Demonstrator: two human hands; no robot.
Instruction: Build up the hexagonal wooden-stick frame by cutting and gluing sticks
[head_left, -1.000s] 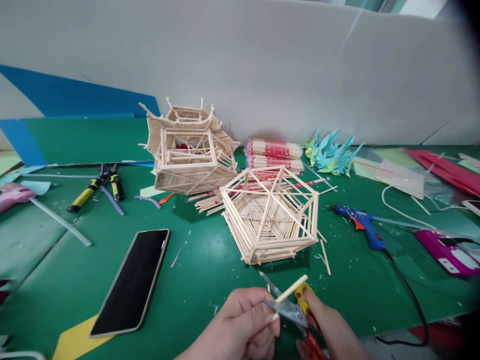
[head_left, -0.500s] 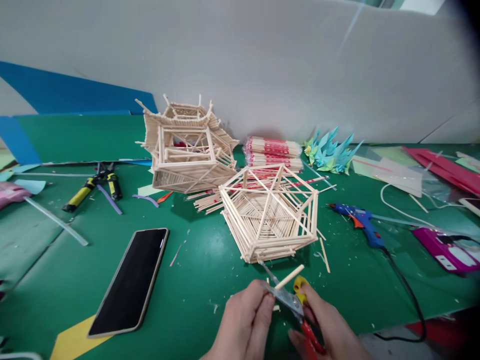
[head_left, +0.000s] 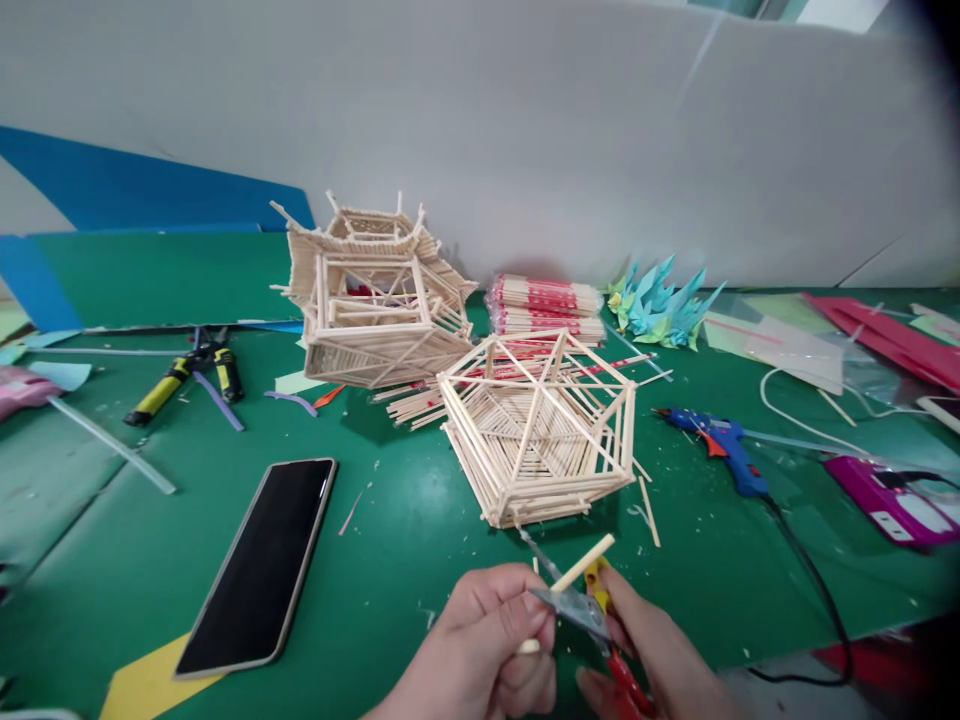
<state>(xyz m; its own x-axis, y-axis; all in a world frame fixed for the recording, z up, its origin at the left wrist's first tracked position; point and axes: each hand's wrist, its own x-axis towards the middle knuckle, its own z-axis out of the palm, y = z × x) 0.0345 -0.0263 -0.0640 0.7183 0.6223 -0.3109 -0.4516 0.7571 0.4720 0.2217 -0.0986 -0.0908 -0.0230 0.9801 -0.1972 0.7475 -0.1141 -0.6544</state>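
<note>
My left hand [head_left: 484, 640] is closed, its thumb and fingers pinching a short wooden stick [head_left: 589, 562] that slants up to the right. Scissors [head_left: 579, 608] with a red and a yellow handle are in my right hand [head_left: 660, 655], whose fingers wrap the handles. The scissor blades lie against the stick, right at my left fingertips; whether they bite into it I cannot tell. A pale stick end [head_left: 529, 647] shows under my left fingers. Just beyond my hands stands a hexagonal frame of wooden sticks [head_left: 540, 440] with a slatted base.
A taller stick building [head_left: 375, 310] stands behind on the left, near bundled sticks [head_left: 546, 295] in red-white wrapping. A blue glue gun [head_left: 716, 440] with a cord lies right. A phone [head_left: 259, 565] and yellow-handled pliers [head_left: 169, 385] lie left. Blue folded paper [head_left: 660, 305] sits at the back.
My left hand has turned and its fingers have curled further in, bringing the pale stick end below into view. The held stick has shifted slightly to the right.
</note>
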